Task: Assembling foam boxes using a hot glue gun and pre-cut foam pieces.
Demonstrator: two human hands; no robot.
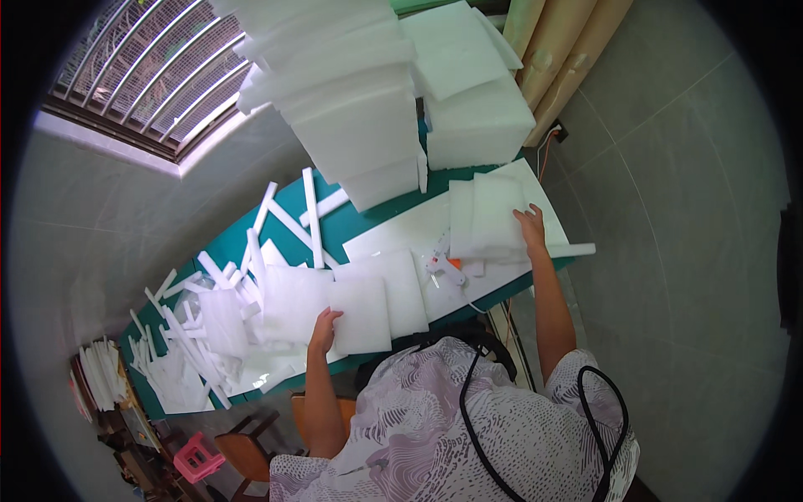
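My left hand (323, 331) is at the left edge of a square white foam sheet (361, 316), its fingers closed on that edge. This sheet overlaps two more foam sheets, one on its left and another foam sheet (405, 289) on its right. Farther right, my right hand (531, 227) rests at the right edge of a small stack of foam sheets (498, 216), fingers apart. A white glue gun (443, 261) with an orange part lies between the two groups of sheets, beside the stack.
Tall foam stacks (347, 125) and a foam block (477, 121) stand at the back of the green table (335, 224). Loose foam strips (312, 209) and offcuts cover its left side. One strip (573, 249) sticks out past the right edge. A pink stool (197, 458) and wooden chair (244, 453) stand below.
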